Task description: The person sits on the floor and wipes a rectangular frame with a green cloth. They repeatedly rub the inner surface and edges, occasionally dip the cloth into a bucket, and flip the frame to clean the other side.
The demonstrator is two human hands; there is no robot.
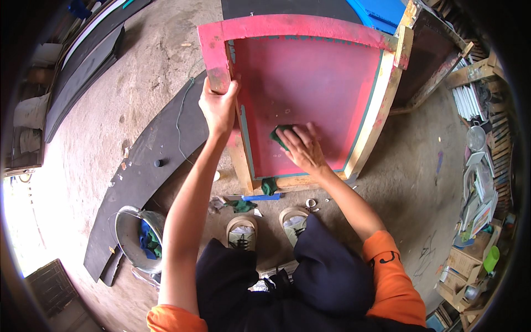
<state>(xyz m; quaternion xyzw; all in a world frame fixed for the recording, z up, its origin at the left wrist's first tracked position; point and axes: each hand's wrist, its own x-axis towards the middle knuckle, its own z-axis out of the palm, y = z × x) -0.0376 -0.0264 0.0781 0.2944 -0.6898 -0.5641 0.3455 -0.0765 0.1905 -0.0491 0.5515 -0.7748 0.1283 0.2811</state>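
A wooden screen-printing frame [304,25] with a pink-stained far rail and pink mesh [321,83] stands tilted in front of me. My left hand [217,108] grips its left rail near the far left corner, thumb toward the inner edge. Low on the mesh, my right hand [303,146] presses a dark green cloth [275,134] flat with its fingers, which are slightly blurred. Part of that cloth is hidden under the fingers. A second green rag [269,186] hangs over the frame's near rail.
To the left, a metal bucket [126,238] holds blue and green rags. Beneath the frame lies a long dark board [141,157] with a string across it. Another green rag [241,206] and scraps lie by my shoes. A dark framed screen [434,55] leans behind right; cluttered racks line the right.
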